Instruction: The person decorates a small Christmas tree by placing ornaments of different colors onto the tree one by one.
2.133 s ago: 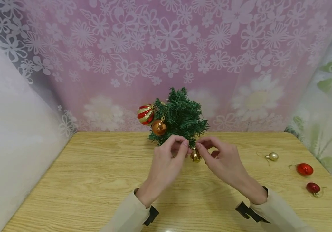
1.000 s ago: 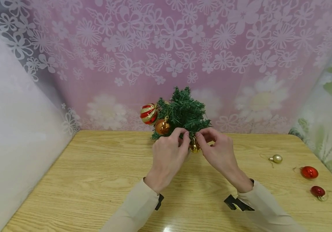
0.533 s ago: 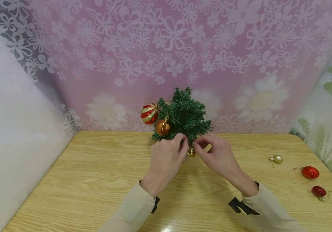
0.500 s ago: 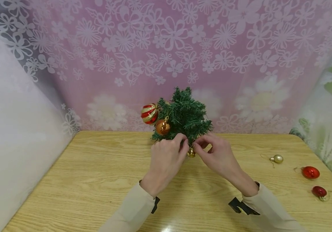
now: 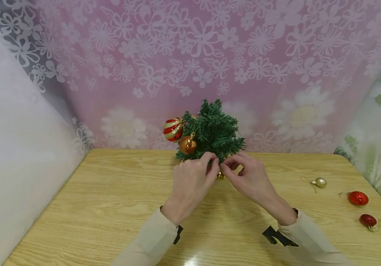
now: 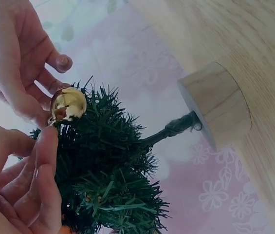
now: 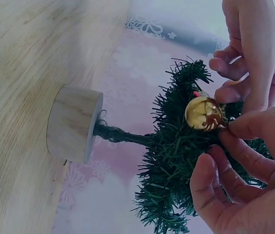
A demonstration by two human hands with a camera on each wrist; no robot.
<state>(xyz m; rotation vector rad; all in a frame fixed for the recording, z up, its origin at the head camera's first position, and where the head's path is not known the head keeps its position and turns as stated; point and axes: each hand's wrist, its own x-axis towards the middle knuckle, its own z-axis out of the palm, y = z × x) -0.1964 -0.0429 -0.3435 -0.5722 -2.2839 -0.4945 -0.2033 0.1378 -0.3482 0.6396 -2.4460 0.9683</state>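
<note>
A shiny gold Christmas bauble [image 5: 220, 176] hangs low at the front of a small green artificial Christmas tree [image 5: 216, 129]. My left hand [image 5: 191, 181] pinches at the bauble's hanging string, thumb against index finger. From the other side my right hand [image 5: 251, 179] pinches by the bauble's cap, its fingertips close to the left ones. The thin string itself is mostly hidden by the fingers. In the left wrist view the gold ball [image 6: 68, 105] lies against the lower branches, above the tree's round wooden base [image 6: 220, 105].
A red-and-gold striped bauble [image 5: 173, 129] and a copper bauble [image 5: 188, 145] hang on the tree's left. On the wooden table [image 5: 110, 207], to the right, lie a pale gold bauble [image 5: 320, 182], a red one [image 5: 358, 198] and a dark red one [image 5: 368, 220]. A floral curtain [image 5: 190, 55] stands behind.
Both hands, earlier spread apart in front of the tree with the string between them, have come closer together at the lower branches. The gold bauble has moved slightly left and is more covered by fingers.
</note>
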